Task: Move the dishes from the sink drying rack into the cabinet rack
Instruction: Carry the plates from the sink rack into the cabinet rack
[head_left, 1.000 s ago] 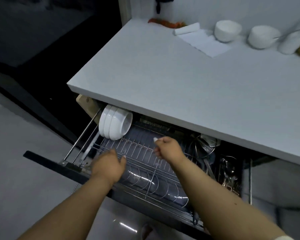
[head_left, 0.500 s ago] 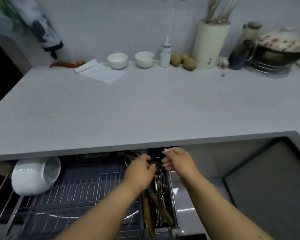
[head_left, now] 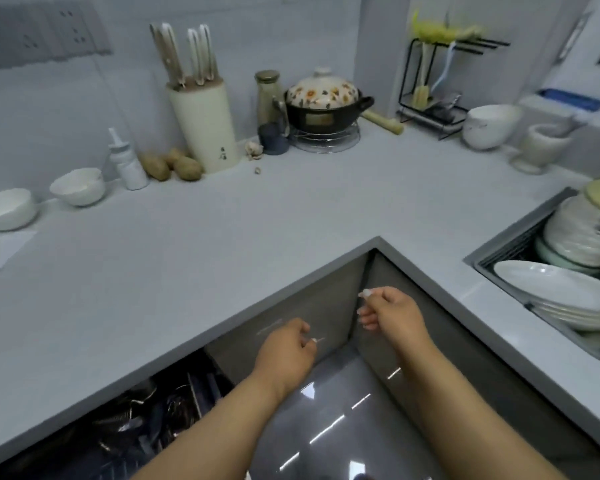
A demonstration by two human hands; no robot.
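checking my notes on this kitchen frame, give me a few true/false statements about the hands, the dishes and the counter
1. Both hands hold a plate. False: the left hand and the right hand hold no dish, fingers loosely curled.
2. White plates lie in the sink drying rack at the right. True.
3. The knife block is empty. False: several knife handles stick out of it.
4. Potatoes lie beside the knife block. True.
5. The floral lid sits on a black pot. True.

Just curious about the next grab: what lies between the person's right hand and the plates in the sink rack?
In the head view, only a bare strip of grey countertop separates the right hand from the plates.
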